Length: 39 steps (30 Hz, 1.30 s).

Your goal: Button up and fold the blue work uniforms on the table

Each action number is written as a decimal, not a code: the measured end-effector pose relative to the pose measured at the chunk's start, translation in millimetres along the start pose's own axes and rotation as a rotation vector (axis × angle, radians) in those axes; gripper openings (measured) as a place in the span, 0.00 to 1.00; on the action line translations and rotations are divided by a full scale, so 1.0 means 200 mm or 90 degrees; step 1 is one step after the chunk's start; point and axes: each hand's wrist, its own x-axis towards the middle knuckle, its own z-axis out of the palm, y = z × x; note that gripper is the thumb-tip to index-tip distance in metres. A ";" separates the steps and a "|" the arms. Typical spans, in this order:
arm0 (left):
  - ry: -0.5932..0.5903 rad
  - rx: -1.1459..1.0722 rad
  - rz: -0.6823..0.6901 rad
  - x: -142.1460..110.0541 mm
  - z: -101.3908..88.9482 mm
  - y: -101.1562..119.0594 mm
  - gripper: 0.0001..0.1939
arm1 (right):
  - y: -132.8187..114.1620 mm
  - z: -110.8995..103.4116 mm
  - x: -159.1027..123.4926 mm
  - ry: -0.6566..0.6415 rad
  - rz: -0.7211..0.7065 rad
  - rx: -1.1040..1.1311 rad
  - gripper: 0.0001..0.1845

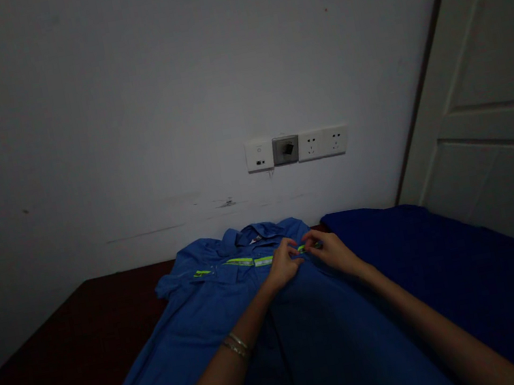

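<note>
A blue work jacket [238,309] lies spread out front side up, its collar [252,234] toward the wall. Yellow-and-silver reflective strips [240,262] run across its chest. My left hand [284,265] is at the chest on the right side of the picture, fingers bent and closed on the jacket cloth. Close beside it, my right hand [331,251] pinches the jacket near the end of the strip, thumb and forefinger together. Dim light and the fingers themselves hide exactly which bit of cloth each one grips. Bracelets [235,344] circle my left wrist.
The jacket rests on a dark reddish-brown surface [112,331] against a white wall [123,110]. Dark blue cloth [449,265] lies to the right. Switches and sockets [322,143] sit on the wall above, and a pale panelled door [492,91] leans into view at right.
</note>
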 end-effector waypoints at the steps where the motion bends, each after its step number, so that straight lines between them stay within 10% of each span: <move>1: -0.002 0.003 0.006 0.00 0.00 0.00 0.22 | 0.00 0.01 0.00 -0.011 -0.002 -0.003 0.11; 39: -0.054 0.099 0.102 -0.03 -0.02 0.03 0.27 | -0.03 0.04 -0.06 -0.105 -0.057 -0.254 0.08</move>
